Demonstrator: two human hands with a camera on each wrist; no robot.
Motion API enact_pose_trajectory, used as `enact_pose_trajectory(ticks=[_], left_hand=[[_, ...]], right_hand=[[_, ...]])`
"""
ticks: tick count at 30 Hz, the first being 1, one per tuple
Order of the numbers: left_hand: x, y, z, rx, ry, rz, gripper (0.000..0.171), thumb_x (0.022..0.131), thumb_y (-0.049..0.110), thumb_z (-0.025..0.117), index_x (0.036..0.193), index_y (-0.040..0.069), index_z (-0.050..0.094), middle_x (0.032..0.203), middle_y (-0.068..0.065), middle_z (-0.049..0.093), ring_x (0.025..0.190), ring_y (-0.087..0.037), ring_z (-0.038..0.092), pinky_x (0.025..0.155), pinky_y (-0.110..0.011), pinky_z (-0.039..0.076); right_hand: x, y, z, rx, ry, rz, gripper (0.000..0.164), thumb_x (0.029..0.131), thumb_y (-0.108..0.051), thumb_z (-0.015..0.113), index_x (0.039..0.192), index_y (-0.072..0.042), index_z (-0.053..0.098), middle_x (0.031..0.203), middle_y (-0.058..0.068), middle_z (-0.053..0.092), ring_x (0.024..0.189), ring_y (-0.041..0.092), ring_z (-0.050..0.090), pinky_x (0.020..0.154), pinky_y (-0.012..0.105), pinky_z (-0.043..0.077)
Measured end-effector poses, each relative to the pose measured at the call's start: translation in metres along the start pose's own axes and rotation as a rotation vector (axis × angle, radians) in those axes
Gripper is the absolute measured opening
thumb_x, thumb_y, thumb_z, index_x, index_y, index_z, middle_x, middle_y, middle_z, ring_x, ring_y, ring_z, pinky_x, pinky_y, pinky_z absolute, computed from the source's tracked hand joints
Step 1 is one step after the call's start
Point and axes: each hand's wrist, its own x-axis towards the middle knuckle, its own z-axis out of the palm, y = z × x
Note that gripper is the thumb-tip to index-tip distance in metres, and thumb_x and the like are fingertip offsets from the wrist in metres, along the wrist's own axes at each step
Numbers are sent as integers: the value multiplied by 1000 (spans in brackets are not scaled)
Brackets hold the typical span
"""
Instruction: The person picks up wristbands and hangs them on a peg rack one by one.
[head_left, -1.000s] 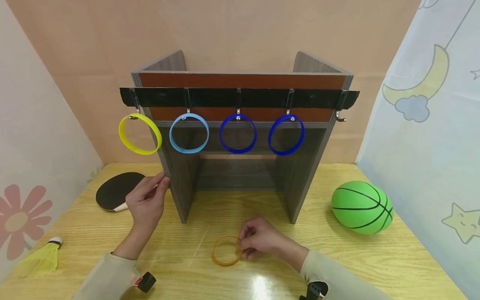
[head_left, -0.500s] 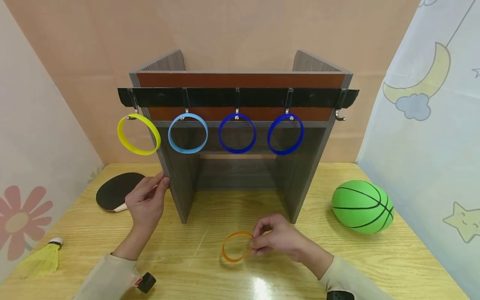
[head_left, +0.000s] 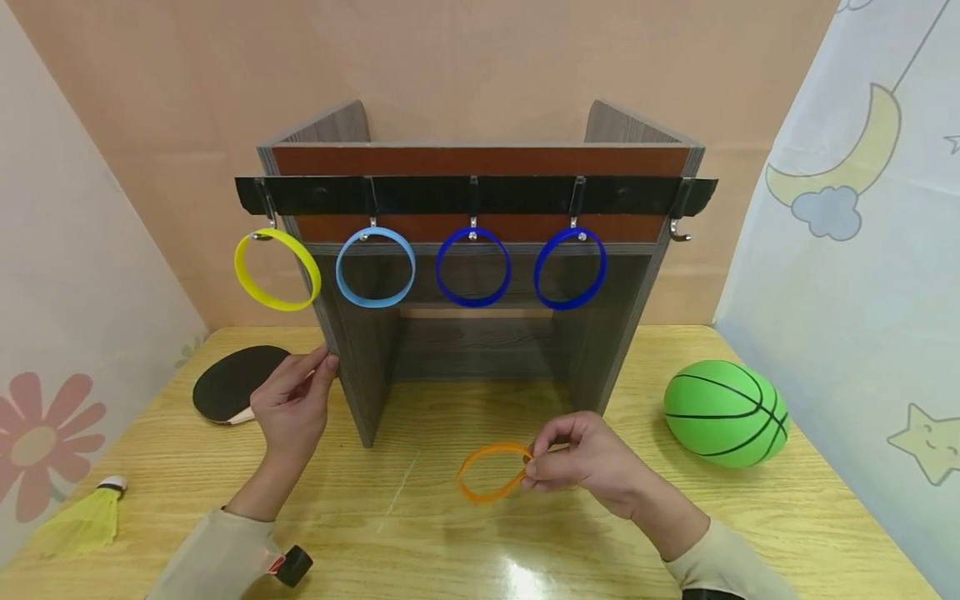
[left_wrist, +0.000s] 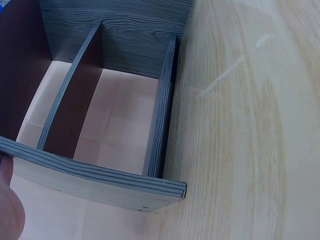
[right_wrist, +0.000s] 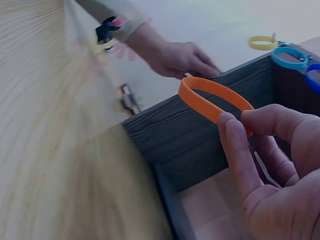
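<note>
My right hand (head_left: 592, 458) pinches an orange silicone wristband (head_left: 491, 493) between thumb and fingertips, above the table in front of the grey wooden shelf (head_left: 348, 333). In the right wrist view the wristband (right_wrist: 200, 102) stands out from the fingertips as a loop. With thumb and fingers, my left hand (head_left: 294, 400) grips the front edge of the shelf's left side panel. Across the shelf's front runs a black strip (head_left: 427, 196) with metal hooks. From these hang a yellow wristband (head_left: 281, 304), a light blue one and two dark blue ones; the far right hook (head_left: 678, 233) is bare.
A green ball (head_left: 726, 414) rests on the table right of the shelf. On the left lie a black table tennis paddle (head_left: 236, 383) and a yellow shuttlecock (head_left: 90, 517). Patterned walls stand at both sides, and a plain one behind.
My right hand has lifted the orange wristband from low over the table, moving up and to the right. My left hand stays at the shelf panel.
</note>
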Motion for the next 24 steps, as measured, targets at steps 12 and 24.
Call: enact_pose_trajectory(ticks=[12,24], left_hand=[[1,1,1,18,-1,0,17,78,-14,69,88,-26,62,74,-24,64,70,-14,63,67,-18,53],[1,2,1,24,0,3,18,78,-13,70,88,-26,62,74,-24,64,70,-14,63,67,-17,53]], right_hand=[[-10,-28,-16,110,-44,-245,22,84,13,60,87,-8,67,90,6,66,81,21,68,73,32,56],[-22,-51,-34,287,-101,-460,38,86,25,39,91,-1,66,99,12,62,86,24,67,78,30,54]])
